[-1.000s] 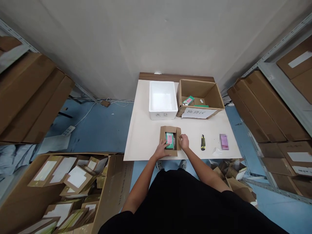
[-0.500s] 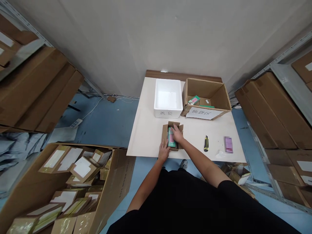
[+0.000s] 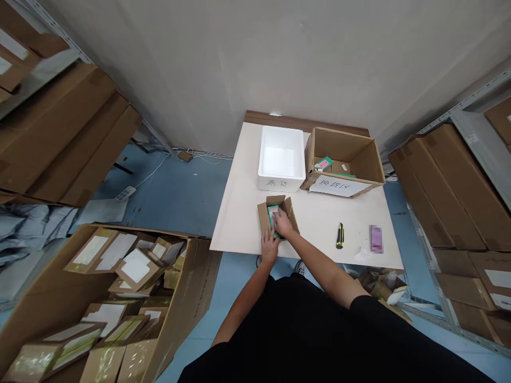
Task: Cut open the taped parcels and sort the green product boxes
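A small open cardboard box (image 3: pixel 265 218) sits near the front edge of the white table (image 3: pixel 239 213). Inside it lies a green and pink packet (image 3: pixel 272 214). My right hand (image 3: pixel 283 223) reaches into the box, fingers curled on the packet. My left hand (image 3: pixel 270 247) rests against the box's near side, holding it steady; its fingers are partly hidden.
At the back of the table stand a white foam box (image 3: pixel 280 159) and a labelled cardboard box (image 3: pixel 343 162) holding packets. A yellow-black utility knife (image 3: pixel 340 235) and a pink item (image 3: pixel 375 238) lie to the right. A large carton of parcels (image 3: pixel 107 298) stands on the floor at left. Shelves with cartons flank both sides.
My right hand moved from the box's right flap into the box and onto the packet. My left hand slid from inside the box to its near side. The box has turned slightly.
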A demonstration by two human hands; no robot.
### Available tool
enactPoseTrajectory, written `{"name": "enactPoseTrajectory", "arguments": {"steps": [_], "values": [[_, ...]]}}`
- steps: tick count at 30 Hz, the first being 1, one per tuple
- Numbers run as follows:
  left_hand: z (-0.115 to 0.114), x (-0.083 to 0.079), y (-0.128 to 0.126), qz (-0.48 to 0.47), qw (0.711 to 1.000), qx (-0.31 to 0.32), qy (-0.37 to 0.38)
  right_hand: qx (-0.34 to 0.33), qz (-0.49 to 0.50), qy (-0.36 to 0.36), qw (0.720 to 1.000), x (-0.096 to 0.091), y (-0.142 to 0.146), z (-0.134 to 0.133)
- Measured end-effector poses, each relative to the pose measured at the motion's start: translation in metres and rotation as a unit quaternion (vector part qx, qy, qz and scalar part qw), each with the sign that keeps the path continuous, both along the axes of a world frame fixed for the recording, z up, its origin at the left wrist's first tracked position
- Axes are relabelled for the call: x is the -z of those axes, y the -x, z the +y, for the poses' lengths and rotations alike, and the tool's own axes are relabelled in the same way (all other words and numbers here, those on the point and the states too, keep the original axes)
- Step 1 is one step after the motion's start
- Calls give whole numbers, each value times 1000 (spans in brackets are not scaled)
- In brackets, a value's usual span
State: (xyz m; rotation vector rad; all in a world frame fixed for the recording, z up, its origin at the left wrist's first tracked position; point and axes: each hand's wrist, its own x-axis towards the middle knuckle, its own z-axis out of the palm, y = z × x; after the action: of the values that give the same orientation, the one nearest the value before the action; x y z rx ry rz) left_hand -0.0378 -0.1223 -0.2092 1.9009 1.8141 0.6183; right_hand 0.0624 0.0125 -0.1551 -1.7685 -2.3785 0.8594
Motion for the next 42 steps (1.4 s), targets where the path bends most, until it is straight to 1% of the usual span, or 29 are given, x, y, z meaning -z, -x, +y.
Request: {"name": "enactPoseTrajectory", "arguments": {"steps": [2, 4, 6, 9, 12, 14, 16, 20, 24, 29, 32, 35, 38, 42], "values": [[2, 0, 6, -36, 999, 0, -2, 4, -27, 42, 999, 3, 3, -13], [1, -1, 15, -61, 998, 15, -1, -2, -46, 69, 997, 6, 3, -19], [-3, -2, 24, -69, 997, 34, 8, -7, -63, 82, 995, 9, 4, -19], [-7, -6, 33, -68, 996, 44, 21, -4, -89, 98, 991, 13, 11, -14], [-10, -9, 35, -73, 996, 50, 16, 32, -110, 113, 987, 20, 20, -13], [-10, -10, 34, -75, 996, 56, 8, 65, -117, 113, 985, 24, 23, -13], [-10, -11, 32, -75, 995, 59, 5, 80, -123, 113, 983, 27, 24, -12], [-8, -9, 29, -75, 996, 46, 22, 94, -126, 126, 980, 23, 28, -8], [-3, -5, 31, -76, 997, 13, 32, 88, -115, 71, 987, 4, 33, -12], [4, -4, 33, -93, 996, -10, -9, 88, -84, 7, 993, -31, 36, -22], [7, -5, 34, -93, 995, -24, -26, 90, -57, -32, 994, -53, 32, -21], [8, -7, 36, -77, 997, -23, -21, 92, -11, -71, 993, -74, 23, -17], [10, -9, 41, -63, 998, -16, -16, 101, 40, -95, 990, -92, 9, -13], [14, -12, 57, -41, 998, -39, -31, 117, 65, -137, 982, -107, -22, -14]]}}
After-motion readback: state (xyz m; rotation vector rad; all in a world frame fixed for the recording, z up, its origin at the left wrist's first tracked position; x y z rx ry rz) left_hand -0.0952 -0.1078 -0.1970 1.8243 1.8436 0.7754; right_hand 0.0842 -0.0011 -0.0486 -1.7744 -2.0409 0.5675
